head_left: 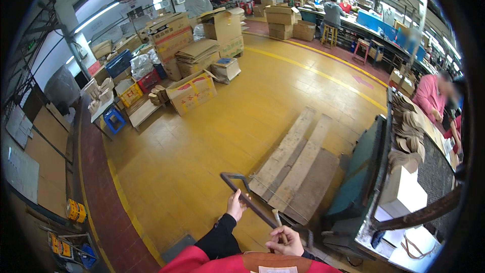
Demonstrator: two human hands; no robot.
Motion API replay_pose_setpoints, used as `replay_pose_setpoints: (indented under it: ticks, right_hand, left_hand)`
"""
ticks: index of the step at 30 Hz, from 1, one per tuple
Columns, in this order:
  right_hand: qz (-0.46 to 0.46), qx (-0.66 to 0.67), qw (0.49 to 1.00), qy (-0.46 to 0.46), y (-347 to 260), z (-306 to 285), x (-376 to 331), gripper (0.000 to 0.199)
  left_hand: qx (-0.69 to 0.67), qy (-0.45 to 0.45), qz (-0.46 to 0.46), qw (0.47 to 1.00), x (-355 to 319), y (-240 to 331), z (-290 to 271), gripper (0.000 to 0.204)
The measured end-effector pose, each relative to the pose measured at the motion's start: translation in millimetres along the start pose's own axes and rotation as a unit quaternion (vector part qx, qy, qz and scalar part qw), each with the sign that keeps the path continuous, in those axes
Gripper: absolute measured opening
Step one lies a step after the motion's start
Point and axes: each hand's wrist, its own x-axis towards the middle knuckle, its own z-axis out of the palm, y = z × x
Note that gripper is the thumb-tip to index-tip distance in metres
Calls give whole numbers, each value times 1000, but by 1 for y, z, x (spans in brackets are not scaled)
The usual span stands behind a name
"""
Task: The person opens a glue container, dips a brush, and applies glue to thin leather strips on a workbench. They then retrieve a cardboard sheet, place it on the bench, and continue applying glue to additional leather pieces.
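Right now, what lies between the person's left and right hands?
In the head view, a straight stretch of dark metal bar runs between the left hand and the right hand.

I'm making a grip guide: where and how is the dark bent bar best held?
Probably by the straight stretch of the dark bent bar between the left hand and the right hand, coming from the person's left with fingers wrapped round it. That stretch is slim and exposed on its left side; the far end bends through corners that look awkward to close on.
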Motion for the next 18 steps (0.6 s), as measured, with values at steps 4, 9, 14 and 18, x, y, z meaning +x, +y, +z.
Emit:
replay_pose_setpoints:
  ticks: [4, 9, 14, 18]
  right_hand:
    - [-94, -109, 984, 105, 28, 41, 112, 26]
    - [-56, -87, 957, 270, 67, 64, 247, 21]
    - [-2, -123, 925, 358, 70, 63, 313, 25]
    - [-72, 35, 952, 296, 51, 77, 402, 24]
  left_hand:
    - [-49, -176, -93, 979, 75, 59, -25, 26]
    - [12, -334, -281, 900, 108, 84, -25, 28]
    - [125, -385, -378, 833, 141, 133, -25, 30]
    - [298, -541, -296, 729, 214, 205, -47, 39]
